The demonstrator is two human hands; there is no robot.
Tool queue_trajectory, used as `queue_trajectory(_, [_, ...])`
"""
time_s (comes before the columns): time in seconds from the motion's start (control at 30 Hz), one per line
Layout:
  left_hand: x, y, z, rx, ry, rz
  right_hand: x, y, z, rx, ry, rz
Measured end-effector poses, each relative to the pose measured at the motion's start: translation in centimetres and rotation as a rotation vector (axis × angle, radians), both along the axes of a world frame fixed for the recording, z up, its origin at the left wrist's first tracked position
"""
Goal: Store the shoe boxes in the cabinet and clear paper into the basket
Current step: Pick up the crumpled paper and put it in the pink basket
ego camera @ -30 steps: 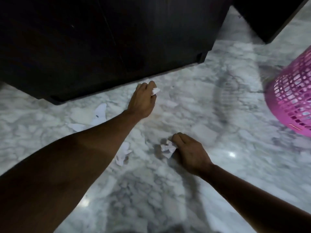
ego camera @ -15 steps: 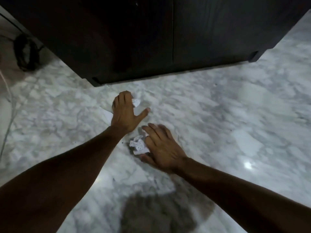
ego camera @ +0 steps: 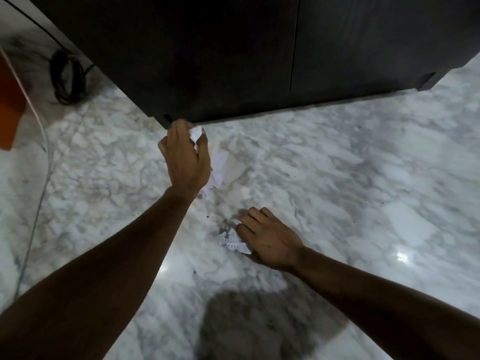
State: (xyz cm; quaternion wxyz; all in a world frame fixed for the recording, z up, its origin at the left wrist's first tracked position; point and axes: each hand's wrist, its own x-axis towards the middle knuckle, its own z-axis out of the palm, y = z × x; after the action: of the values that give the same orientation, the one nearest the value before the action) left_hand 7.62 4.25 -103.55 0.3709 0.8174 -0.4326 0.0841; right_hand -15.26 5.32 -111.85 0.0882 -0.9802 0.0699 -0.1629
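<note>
My left hand (ego camera: pixel 186 159) is low over the marble floor, just in front of the dark cabinet (ego camera: pixel 233 55), its fingers closed around a small crumpled white paper (ego camera: pixel 196 133). A flat white paper scrap (ego camera: pixel 217 168) lies on the floor right beside and partly under that hand. Nearer to me, my right hand (ego camera: pixel 267 239) grips a crumpled white paper wad (ego camera: pixel 231 239) that rests against the floor. The cabinet doors are closed. No basket and no shoe boxes are in view.
A coiled black cable (ego camera: pixel 68 76) lies on the floor at the cabinet's left corner. A thin light cord (ego camera: pixel 39 123) runs down the left side past an orange-brown object (ego camera: pixel 10 110). White marble floor (ego camera: pixel 350 190) stretches to the right.
The view has swung left, so the pink basket has left the frame. Both hands kept their paper; the left hand moved up to the cabinet's base beside the flat scrap.
</note>
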Motion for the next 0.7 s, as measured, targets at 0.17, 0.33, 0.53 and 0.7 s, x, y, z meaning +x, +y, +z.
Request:
queue_trajectory(0.17, [1.2, 3.8, -0.8, 0.166, 0.107, 0.154, 0.1, 0.0, -0.4, 0.073, -0.057, 0.000])
queue_trajectory(0.33, [0.9, 7.0, -5.3, 0.401, 0.118, 0.010, 0.3, 0.0, -0.2, 0.113, -0.115, -0.008])
queue_trajectory(0.53, [-1.6, 6.1, -6.1, 0.276, 0.058, -0.079, 0.4, 0.1, -0.3, 0.130, -0.090, -0.015])
queue_trajectory(0.7, [-1.3, 5.6, -6.5, 0.242, -0.036, -0.183, 0.5, -0.1, -0.3, 0.161, -0.073, -0.032])
